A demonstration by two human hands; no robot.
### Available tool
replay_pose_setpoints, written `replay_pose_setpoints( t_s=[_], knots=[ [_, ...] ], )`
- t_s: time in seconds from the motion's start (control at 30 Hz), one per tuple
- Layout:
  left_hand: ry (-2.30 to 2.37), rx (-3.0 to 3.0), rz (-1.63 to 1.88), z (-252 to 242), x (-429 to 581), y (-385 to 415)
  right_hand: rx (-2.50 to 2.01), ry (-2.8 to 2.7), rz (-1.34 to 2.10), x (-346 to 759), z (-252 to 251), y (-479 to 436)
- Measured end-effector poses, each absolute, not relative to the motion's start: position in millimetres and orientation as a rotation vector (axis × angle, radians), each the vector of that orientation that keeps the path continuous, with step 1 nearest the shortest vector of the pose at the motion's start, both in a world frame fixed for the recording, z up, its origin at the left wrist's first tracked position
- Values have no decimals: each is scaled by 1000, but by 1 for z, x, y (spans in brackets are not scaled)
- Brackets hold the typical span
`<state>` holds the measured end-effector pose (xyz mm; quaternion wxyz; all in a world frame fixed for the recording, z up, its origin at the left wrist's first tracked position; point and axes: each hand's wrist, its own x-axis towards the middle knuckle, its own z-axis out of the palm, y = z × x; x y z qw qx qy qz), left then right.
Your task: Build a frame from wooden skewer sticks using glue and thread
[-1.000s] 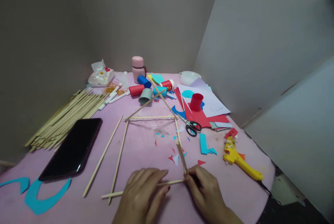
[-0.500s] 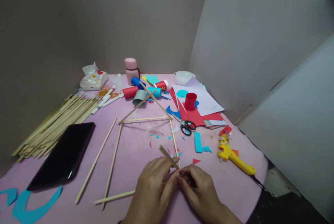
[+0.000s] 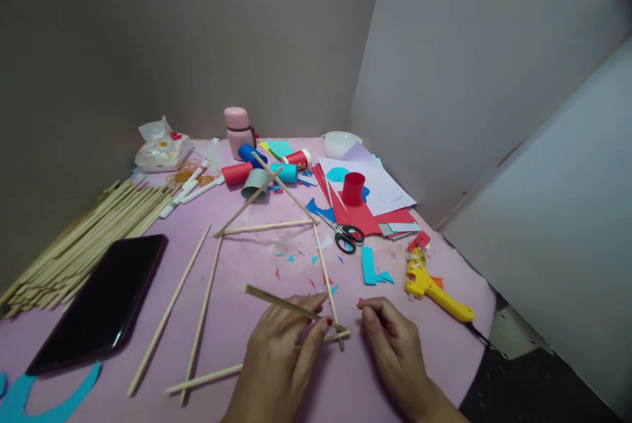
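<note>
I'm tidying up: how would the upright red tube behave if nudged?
The upright red tube looks thin-walled and open-topped, so probably light. Standing on end, it may tip; its round side would then likely roll.

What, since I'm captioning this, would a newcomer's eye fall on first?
Probably the house-shaped frame of wooden sticks in the middle of the pink table, two crossing at its far end. The yellow glue gun at right and black smartphone at left likely stand out next.
</note>
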<state>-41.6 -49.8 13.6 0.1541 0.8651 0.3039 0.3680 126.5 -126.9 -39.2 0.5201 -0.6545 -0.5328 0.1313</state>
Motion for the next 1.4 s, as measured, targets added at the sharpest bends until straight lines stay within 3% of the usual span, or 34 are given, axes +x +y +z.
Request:
replay_pose_setpoints(
  t_s=[0.43, 0.73, 1.4],
  knots=[
    [887, 2518, 928, 13, -44, -52, -1550, -1646, 338, 114, -35, -117],
    [1020, 2748, 262, -15, -52, -54, -1593, -1482, 573, 118, -33, -114],
    [931, 2793, 528, -15, -43, -37, -1559, -1587, 633, 128, -16, -85]
  ],
)
